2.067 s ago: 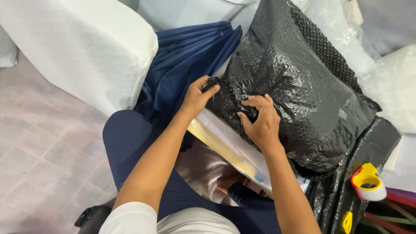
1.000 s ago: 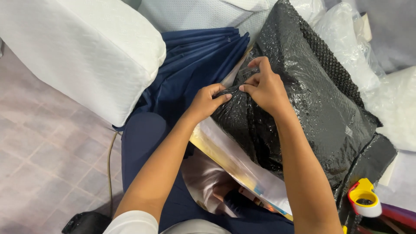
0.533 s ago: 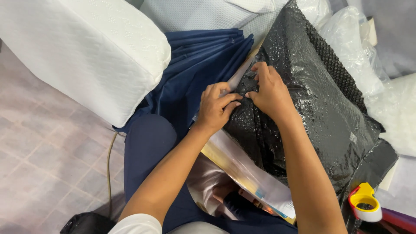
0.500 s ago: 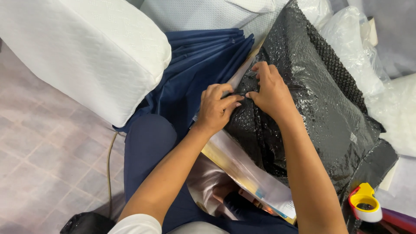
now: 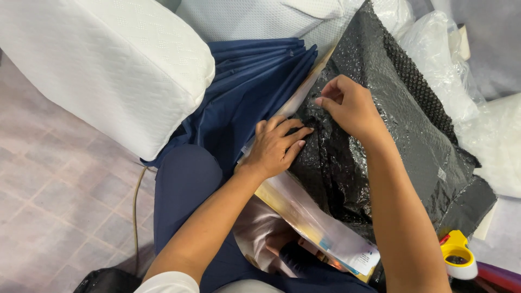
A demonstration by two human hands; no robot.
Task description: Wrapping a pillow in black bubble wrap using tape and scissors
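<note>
**Both hands set close together, arms reaching far**

The left hand [image 5: 275,147] is laid flat, palm down, fingers spread and pointed right. The right hand [image 5: 349,106] is held just beyond it, fingers curled in a pinch. Both forearms are bare and extended.

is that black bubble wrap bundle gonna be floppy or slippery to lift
Probably soft: the black bubble wrap creases under the left hand and right hand. Its glossy surface may be a bit slippery. It looks light for its bulk.

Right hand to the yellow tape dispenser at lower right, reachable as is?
Probably yes. The right hand pinches the black bubble wrap, but the yellow tape dispenser sits uncovered beside that forearm, with nothing lying between them. The hand would have to let go and swing back.
</note>
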